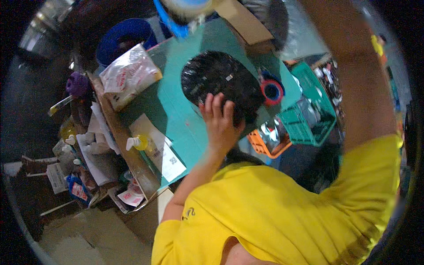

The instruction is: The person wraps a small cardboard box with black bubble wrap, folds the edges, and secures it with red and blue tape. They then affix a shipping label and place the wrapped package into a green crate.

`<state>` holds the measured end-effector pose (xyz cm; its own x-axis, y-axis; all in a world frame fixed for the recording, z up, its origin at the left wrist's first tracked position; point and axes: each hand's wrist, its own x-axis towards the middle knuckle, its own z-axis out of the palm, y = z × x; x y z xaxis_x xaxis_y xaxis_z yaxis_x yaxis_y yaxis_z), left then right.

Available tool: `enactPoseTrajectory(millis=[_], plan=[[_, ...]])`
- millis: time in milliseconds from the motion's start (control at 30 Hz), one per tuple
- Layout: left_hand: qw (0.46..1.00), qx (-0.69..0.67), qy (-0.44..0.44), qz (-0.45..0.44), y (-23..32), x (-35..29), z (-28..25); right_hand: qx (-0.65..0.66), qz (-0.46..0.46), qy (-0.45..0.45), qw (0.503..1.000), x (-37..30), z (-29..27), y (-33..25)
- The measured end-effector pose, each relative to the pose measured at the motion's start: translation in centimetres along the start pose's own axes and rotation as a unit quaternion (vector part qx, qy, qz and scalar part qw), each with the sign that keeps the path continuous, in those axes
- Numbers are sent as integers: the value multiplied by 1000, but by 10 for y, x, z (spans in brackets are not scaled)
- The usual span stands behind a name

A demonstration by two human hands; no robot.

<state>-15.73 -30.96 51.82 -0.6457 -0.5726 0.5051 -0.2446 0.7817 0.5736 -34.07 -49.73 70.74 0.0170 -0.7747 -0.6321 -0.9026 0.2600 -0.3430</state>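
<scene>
My left hand [219, 121] lies on the near side of a dark bundle wrapped in shiny black plastic [221, 77]. Its fingers are apart and rest on the plastic; the thumb is not clearly seen. The bundle sits on a green table top [183, 117]. My right arm [364, 75] rises along the right side and leaves the picture at the top, so the right hand is out of sight. Beside the bundle, on its right, are rolls of tape, one with a red ring [272, 92].
A white printed plastic package [131, 75] and a yellow bottle with a white spray head [140, 142] are on the left, near papers [171, 162]. Green baskets [304, 121] and an orange basket [267, 150] hold items at right. A blue bin [119, 37] stands far left.
</scene>
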Motion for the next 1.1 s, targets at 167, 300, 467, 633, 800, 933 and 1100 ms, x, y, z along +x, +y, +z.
enactPoseTrajectory(millis=[167, 300, 467, 633, 800, 933, 1100], plan=[[986, -154, -43, -58, 10, 31, -36, 47, -30, 209, 976, -149, 5, 21], [632, -700, -153, -297, 9, 70, -47, 146, -76, 326, 931, -208, 27, 13], [284, -856, -245, -357, 9, 68, -36, 262, -179, 376, 870, -241, 73, 1], [135, -885, -262, -360, 5, 26, -54, 268, -250, 348, 863, -267, 148, 3], [281, -767, -277, -506, 14, -17, -59, 135, -273, 329, 894, -282, 196, 9], [316, -709, -290, -560, 17, -31, -58, 106, -274, 314, 903, -285, 208, 14], [340, -743, -266, -511, 11, -25, -74, 95, -276, 348, 891, -285, 218, 15]])
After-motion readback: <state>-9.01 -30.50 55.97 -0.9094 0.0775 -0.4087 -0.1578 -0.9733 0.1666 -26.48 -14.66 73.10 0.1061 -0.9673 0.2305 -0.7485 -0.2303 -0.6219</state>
